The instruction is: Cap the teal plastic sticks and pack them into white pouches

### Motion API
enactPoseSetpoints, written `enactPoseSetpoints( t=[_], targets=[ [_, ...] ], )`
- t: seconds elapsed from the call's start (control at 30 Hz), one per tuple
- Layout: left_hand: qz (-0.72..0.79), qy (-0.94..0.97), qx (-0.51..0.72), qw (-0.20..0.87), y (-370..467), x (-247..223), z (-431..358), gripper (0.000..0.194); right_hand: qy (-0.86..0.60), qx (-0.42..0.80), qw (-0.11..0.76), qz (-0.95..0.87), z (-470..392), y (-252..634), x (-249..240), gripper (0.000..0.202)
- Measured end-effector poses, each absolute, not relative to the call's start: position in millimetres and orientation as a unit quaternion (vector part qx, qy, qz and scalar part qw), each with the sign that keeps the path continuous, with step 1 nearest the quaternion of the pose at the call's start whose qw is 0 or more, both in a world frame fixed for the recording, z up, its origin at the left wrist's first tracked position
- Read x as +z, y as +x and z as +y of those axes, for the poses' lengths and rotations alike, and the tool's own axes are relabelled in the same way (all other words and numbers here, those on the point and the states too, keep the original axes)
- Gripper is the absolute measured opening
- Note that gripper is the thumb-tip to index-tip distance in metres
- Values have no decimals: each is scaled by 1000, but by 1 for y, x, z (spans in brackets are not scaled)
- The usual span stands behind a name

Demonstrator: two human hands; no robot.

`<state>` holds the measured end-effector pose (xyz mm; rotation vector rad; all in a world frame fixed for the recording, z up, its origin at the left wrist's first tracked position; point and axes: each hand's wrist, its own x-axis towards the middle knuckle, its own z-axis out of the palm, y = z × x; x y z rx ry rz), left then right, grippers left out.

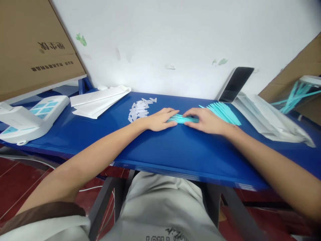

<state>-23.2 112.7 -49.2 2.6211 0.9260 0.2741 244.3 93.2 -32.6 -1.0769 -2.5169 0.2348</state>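
Observation:
A bundle of thin turquoise sticks (181,118) lies level just above or on the blue tabletop. My left hand (162,119) grips its left end between thumb and fingers. At the right end, the thumb and curled fingers of my right hand (200,119) close around the same bundle. Behind my right hand, a fanned pile of flat turquoise sticks (223,112) rests on the table. A heap of small whitish translucent pieces (139,108) is spread just beyond my left hand. I cannot tell their exact kind.
On the blue table (160,150), a white device with blue keys (42,113) and folded white paper (99,102) stand left. At right are a phone (237,83), a white plastic bag (271,120) and a clear container of turquoise sticks (296,97). A cardboard box (35,43) rises left.

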Motion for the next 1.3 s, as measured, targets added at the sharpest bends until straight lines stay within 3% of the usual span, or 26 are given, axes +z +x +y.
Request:
enactPoseSetpoints(
  t=[0.33, 0.6, 1.3],
  targets=[
    [335, 902, 211, 175, -21, -50, 115, 70, -372, 103, 245, -889, 97, 240, -44, 36],
    [396, 791, 314, 346, 1, -50, 116, 48, -367, 89, 256, -890, 103, 235, -52, 34],
    [310, 711, 379, 504, 16, -51, 112, 45, -369, 95, 299, -875, 98, 217, -56, 32]
  ],
)
